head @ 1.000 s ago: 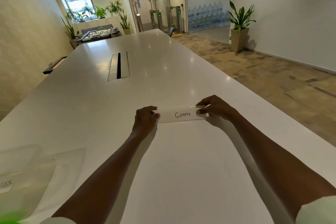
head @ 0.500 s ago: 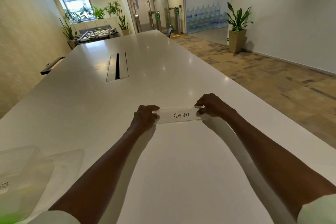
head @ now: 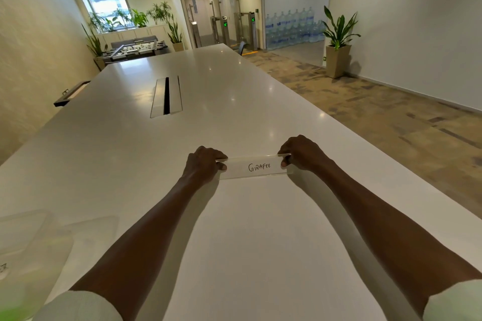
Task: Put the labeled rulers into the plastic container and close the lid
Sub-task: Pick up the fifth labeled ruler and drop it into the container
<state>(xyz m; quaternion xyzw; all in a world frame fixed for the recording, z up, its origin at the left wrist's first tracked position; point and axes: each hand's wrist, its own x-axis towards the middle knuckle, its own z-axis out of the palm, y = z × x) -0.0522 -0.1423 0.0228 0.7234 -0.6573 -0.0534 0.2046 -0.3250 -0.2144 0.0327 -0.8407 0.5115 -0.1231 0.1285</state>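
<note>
Clear flat plastic ruler pinched endwise by both hands over glossy white table.

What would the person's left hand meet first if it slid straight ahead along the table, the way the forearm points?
Probably nothing soon. Past the left hand, which grips one end of the ruler, the white table looks bare; the cable slot lies left of that line, though depth is uncertain.

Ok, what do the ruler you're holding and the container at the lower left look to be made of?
The ruler looks like clear, glossy rigid plastic, likely acrylic: the table shows through it and its top edge glints. "GIRAFEE" seems written on a white label. The left hand and right hand pinch its ends. The container looks like translucent, frosted plastic; it is blurred, so finish is uncertain.
</note>
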